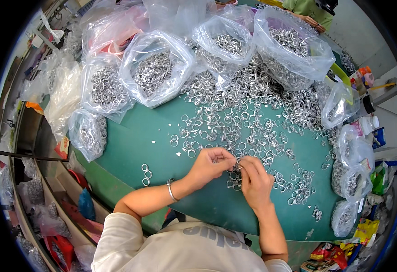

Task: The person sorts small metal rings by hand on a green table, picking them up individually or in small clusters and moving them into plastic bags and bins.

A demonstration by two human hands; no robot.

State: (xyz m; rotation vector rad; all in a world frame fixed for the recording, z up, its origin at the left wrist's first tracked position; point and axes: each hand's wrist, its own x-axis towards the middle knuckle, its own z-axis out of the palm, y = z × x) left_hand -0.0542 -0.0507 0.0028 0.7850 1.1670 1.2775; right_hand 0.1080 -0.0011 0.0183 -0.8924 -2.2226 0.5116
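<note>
Hands at near centre of a green table (162,136). Left hand (209,165): fingers curled in, tips pressed together on a small metal ring (237,166); a thin bangle (171,190) on the wrist. Right hand (255,181): fingers bent, thumb and forefinger pinching the same ring from the other side. The ring sits between the two sets of fingertips, just above the tabletop; its exact shape is too small to make out.

Beside the hands: a small cluster of rings (146,174) to the left, well apart from the rest; scattered loose rings (298,186) to the right.

Middle distance: a broad spread of loose silver rings (239,113), thickening toward the far side.

Right edge: small clear bags (350,181) holding rings, partly bent by the lens; bottles (366,124) and coloured packets beyond, hard to identify.

Left edge: a clear bag of rings (87,133) overhanging the table rim; shelves (35,181) below with more bags, dim.

Far side: large clear plastic bags, open-mouthed, each part-filled with rings: one at left (105,88), one at centre-left (155,68), one at centre (225,43), one at right (293,47). Further bags behind show pink contents, unclear. A second person in a green top (309,9) is cut off at the top edge.
</note>
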